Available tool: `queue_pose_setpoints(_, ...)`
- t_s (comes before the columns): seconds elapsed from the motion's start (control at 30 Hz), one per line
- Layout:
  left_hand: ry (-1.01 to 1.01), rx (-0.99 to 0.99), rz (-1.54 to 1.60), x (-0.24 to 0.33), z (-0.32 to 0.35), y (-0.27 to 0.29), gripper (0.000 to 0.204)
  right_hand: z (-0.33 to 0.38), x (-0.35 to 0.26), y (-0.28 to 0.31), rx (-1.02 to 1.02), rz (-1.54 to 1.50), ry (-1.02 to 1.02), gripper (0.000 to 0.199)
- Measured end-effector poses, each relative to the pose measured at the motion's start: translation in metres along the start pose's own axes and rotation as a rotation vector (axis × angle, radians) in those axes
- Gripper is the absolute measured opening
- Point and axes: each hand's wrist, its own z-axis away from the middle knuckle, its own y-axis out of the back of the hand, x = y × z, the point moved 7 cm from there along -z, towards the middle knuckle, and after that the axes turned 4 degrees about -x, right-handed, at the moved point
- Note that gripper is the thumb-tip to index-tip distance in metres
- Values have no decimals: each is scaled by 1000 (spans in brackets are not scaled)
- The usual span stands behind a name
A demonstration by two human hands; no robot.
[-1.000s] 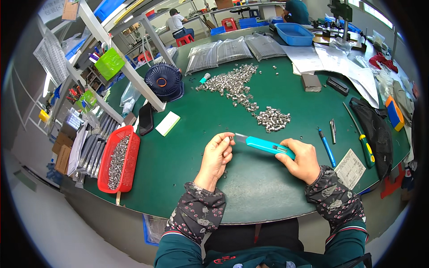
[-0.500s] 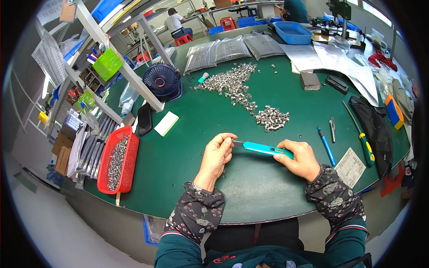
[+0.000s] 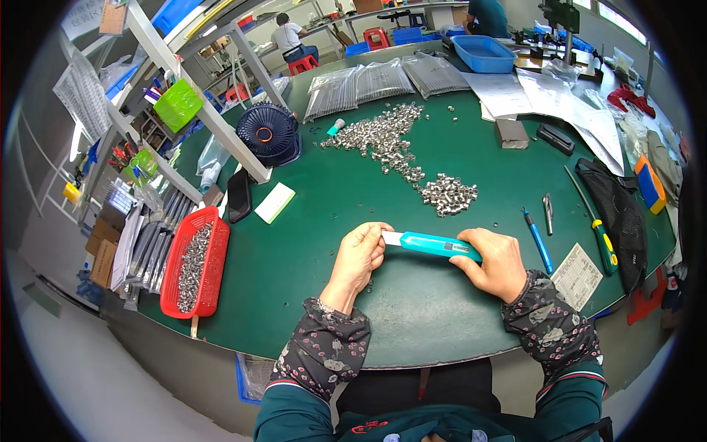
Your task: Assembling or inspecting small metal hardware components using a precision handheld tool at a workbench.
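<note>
My right hand [image 3: 495, 262] is closed round the back end of a teal utility knife [image 3: 431, 244], its blade [image 3: 392, 238] pointing left. At the blade's tip my left hand [image 3: 358, 255] pinches with thumb and forefinger; whatever is between them is hidden by the fingers. Ahead of the hands lies a small heap of short silvery metal rings [image 3: 448, 195], joined by a trail to a larger heap [image 3: 383, 138] farther back.
At left, a red basket [image 3: 219, 261] holds many small metal pieces, near a phone [image 3: 239, 196] and a fan [image 3: 266, 135]. To the right lie a blue pen [image 3: 538, 243], a yellow-green screwdriver [image 3: 605, 247] and a printed slip [image 3: 577, 277]. Bagged rods [image 3: 379, 81] lie at the back.
The knife has rolled in my right hand, so its blade now shows a bright flat side and more of the handle's broad face. Both hands stay nearly in place.
</note>
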Motion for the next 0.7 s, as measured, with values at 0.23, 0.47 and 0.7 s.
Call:
queue_pose_setpoints(0.23,65,76,84,-2,1,1,23,-2,-2,11,114,27,47,26)
queue_pose_setpoints(0.47,63,13,77,-3,2,0,24,-1,1,-1,-8,-55,43,25)
queue_pose_setpoints(0.7,77,49,72,-3,3,1,22,-1,6,15,152,-64,-60,25)
